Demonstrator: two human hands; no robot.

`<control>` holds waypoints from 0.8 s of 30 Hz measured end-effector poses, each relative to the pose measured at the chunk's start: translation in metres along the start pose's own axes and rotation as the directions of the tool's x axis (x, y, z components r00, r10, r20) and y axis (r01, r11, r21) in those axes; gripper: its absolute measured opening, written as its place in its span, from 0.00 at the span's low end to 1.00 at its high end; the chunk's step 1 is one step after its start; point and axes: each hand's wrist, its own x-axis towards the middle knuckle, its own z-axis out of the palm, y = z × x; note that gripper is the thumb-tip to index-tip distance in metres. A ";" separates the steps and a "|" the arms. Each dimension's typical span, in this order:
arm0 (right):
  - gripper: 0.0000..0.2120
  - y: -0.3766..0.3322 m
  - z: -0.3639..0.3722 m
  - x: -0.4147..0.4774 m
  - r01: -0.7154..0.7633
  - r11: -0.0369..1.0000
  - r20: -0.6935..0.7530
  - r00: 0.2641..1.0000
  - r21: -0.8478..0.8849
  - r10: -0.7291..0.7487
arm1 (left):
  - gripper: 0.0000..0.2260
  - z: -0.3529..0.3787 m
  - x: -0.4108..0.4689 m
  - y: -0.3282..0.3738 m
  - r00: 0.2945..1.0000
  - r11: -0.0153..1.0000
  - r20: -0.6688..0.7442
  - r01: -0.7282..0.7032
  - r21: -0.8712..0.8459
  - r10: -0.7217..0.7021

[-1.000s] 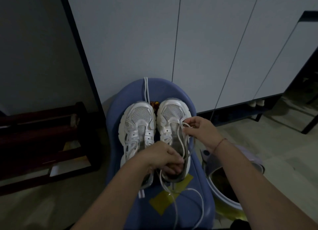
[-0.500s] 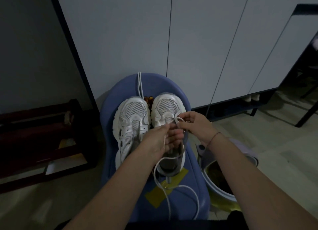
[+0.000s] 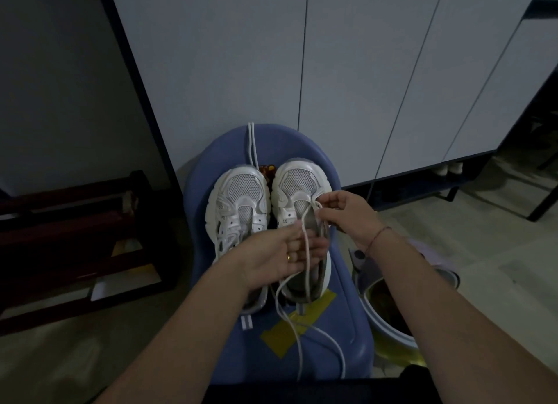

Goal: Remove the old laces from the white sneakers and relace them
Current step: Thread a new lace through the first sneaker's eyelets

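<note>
Early on, I'd say: R hand (image 3: pixel 347 213) pinches lace (image 3: pixel 306 240) at shoe (image 3: pixel 297 180) toe eyelets; L hand (image 3: pixel 280 252) rests there, grip unclear. Other shoe (image 3: pixel 241 186) looks laceless.

The left hand (image 3: pixel 283 252) has slid up from the heel opening of the right-side sneaker (image 3: pixel 297 181) to its middle, fingers straighter with the lace (image 3: pixel 305 246) crossing them, while the right hand (image 3: pixel 347 216) has pinched the slack loop in closer.
</note>
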 end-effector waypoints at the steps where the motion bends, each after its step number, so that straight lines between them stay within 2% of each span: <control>1: 0.08 0.001 0.000 0.000 0.000 1.000 -0.004 1.000 -0.007 0.000 | 0.18 0.005 0.003 0.002 1.000 0.993 0.002 0.016 -0.114 -0.015; 4: 0.08 0.002 0.000 0.000 -0.002 1.000 -0.001 1.000 -0.006 0.002 | 0.17 0.013 0.011 0.005 0.998 0.973 -0.062 -0.017 -0.229 0.003; 7: 0.09 0.001 -0.001 -0.001 0.000 1.000 0.010 1.000 -0.006 0.001 | 0.12 0.020 0.013 0.003 0.982 0.978 -0.172 -0.108 -0.177 0.077; 9: 0.08 0.002 -0.001 -0.001 0.009 1.000 0.015 1.000 -0.001 -0.009 | 0.11 0.018 0.011 -0.001 0.987 0.995 -0.124 -0.103 0.001 0.103; 11: 0.08 0.003 -0.001 -0.001 0.015 1.000 0.017 1.000 -0.004 -0.015 | 0.11 0.013 0.003 -0.005 0.999 0.942 0.030 -0.032 0.334 0.024; 13: 0.08 0.004 -0.001 0.000 0.020 1.000 0.010 1.000 -0.002 -0.020 | 0.10 0.008 -0.006 -0.010 0.961 0.759 0.185 0.038 0.650 -0.207; 14: 0.08 0.004 0.000 0.000 0.022 1.000 0.010 1.000 0.004 -0.022 | 0.11 0.005 -0.007 -0.014 0.921 0.672 0.224 0.053 0.739 -0.319; 15: 0.08 0.003 0.000 0.000 0.026 1.000 0.012 1.000 0.011 -0.026 | 0.12 0.004 -0.008 -0.017 0.895 0.631 0.232 0.068 0.773 -0.381; 16: 0.08 0.002 0.001 -0.001 0.029 0.999 0.014 0.999 0.018 -0.029 | 0.13 0.004 -0.008 -0.021 0.897 0.643 0.220 0.087 0.761 -0.383; 18: 0.07 0.002 0.002 -0.001 0.030 0.999 0.009 0.999 0.023 -0.030 | 0.10 0.008 -0.008 -0.025 0.952 0.765 0.160 0.103 0.635 -0.261; 20: 0.07 0.002 0.002 -0.001 0.029 0.999 -0.001 1.000 0.017 -0.029 | 0.09 0.013 -0.006 -0.023 0.990 0.919 0.059 0.096 0.381 -0.128; 21: 0.07 0.003 0.002 -0.001 0.032 0.999 -0.002 0.999 0.014 -0.032 | 0.11 0.016 -0.004 -0.021 0.994 0.967 0.028 0.095 0.235 -0.104; 22: 0.08 0.003 0.002 -0.001 0.036 0.999 -0.003 0.999 0.011 -0.036 | 0.14 0.018 -0.001 -0.019 0.994 0.987 0.007 0.105 0.120 -0.107; 24: 0.08 0.004 0.001 -0.001 0.039 0.999 -0.007 0.999 0.005 -0.039 | 0.20 0.023 0.002 -0.018 0.991 0.991 -0.020 0.131 -0.007 -0.131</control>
